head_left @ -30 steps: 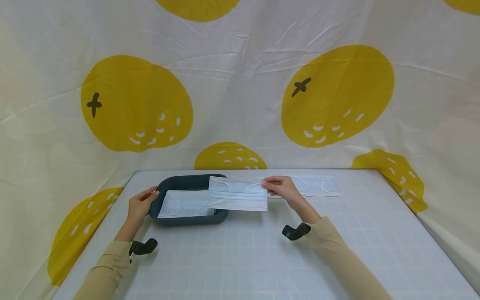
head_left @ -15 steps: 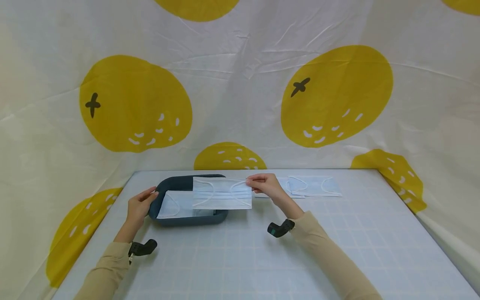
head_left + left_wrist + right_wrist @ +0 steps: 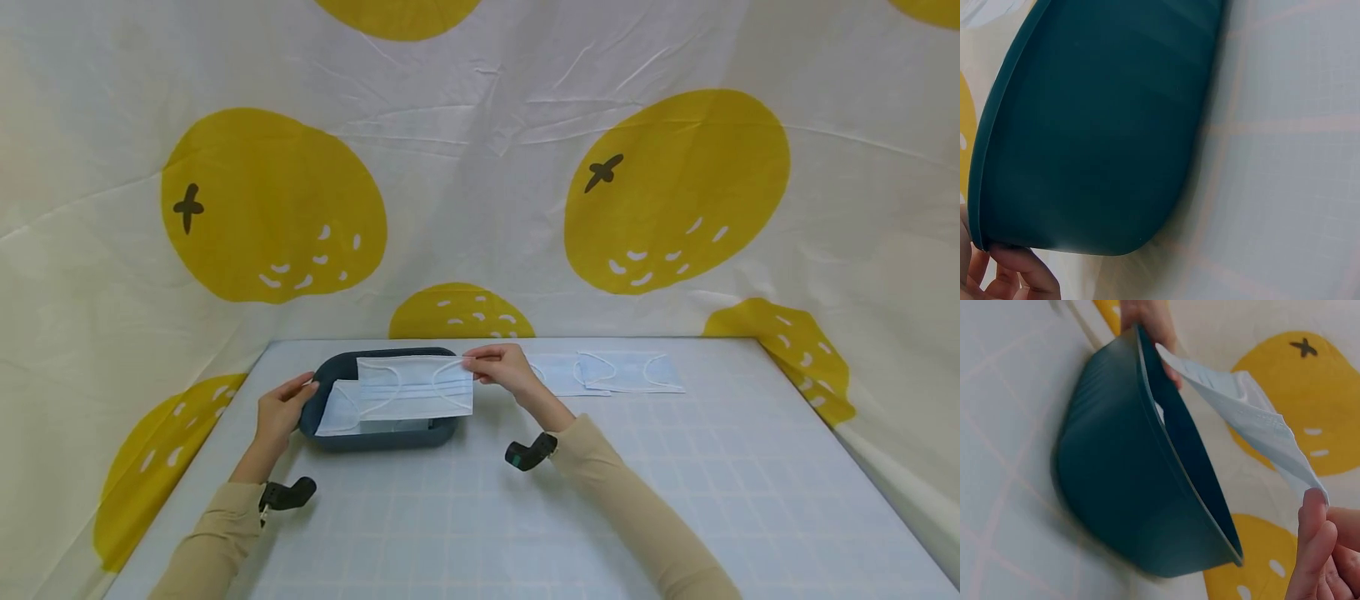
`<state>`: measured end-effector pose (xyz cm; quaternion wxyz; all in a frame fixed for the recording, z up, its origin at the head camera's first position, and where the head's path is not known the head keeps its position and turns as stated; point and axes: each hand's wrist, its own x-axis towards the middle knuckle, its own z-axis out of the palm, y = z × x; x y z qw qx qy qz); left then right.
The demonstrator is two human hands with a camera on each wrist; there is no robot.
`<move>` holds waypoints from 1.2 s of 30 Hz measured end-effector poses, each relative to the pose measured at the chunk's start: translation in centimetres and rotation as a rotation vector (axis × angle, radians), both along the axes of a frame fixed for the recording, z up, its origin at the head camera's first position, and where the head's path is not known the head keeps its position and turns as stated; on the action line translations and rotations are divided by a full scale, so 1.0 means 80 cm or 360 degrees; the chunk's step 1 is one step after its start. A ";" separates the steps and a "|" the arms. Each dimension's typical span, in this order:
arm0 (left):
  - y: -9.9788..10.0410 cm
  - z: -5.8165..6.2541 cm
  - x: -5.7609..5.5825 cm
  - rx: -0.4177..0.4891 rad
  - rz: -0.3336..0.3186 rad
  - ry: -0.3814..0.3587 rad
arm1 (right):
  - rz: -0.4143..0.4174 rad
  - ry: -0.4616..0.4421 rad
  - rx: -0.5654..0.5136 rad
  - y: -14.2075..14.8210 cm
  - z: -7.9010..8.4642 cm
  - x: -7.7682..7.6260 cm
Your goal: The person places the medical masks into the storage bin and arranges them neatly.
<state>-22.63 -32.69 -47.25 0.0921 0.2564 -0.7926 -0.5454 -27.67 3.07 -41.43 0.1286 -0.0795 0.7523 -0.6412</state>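
Observation:
A dark teal bin point(image 3: 375, 442) with rounded corners stands at the back left of the table. My left hand point(image 3: 279, 410) grips its left rim between thumb and fingers, which the left wrist view shows at the bin's corner point(image 3: 1085, 156). Inside lies a pale blue face mask point(image 3: 339, 412) with white ear loops. Over the bin's opening hangs a second face mask point(image 3: 416, 387), pinched at its right upper corner by my right hand point(image 3: 504, 368). From the right wrist side, that held mask point(image 3: 1241, 412) slants above the rim, apart from the bin.
Two more face masks, a left one point(image 3: 558, 379) and a right one point(image 3: 633, 372), lie overlapping near the table's back edge. Behind the table point(image 3: 480, 517) hangs a white cloth point(image 3: 480, 192) printed with yellow fruit. Each wrist carries a small black camera.
My right hand has moved left with the pinched mask, from the bin's right end to over its opening. The left hand keeps its grip on the rim, and the bin stays put.

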 end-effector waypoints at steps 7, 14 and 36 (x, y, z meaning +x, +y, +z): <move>-0.012 -0.019 -0.013 -0.0056 0.0043 -0.0016 | 0.0030 -0.0015 -0.0006 -0.022 -0.004 -0.001; 0.009 0.013 0.009 0.0017 0.0020 0.0018 | 0.0051 -0.0007 0.0026 -0.041 -0.006 -0.002; -0.005 -0.001 0.001 0.0016 0.0011 -0.0002 | 0.0085 0.0055 0.0097 -0.079 -0.016 0.004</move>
